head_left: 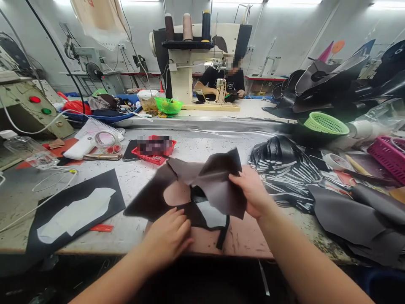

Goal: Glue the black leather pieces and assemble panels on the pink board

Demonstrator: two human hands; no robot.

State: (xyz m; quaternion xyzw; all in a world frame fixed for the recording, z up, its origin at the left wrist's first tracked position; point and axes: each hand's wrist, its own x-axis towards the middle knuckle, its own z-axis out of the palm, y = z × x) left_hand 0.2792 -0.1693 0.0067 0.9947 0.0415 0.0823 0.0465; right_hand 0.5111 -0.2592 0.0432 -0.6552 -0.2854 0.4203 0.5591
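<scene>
Head view: on a pale worktable (202,141), a dark brown, leather-like cut-out piece (218,190) is touched by the left hand (171,234), fingers loosely open, and pinched by the right hand (255,192); beyond is a red plastic basket (155,160).

The leather (145,192) between my hands is dark brown, plain all over. I see a bright red tray (155,157), a lime-green perforated basket (325,123) and a magenta lattice basket (387,158).
</scene>
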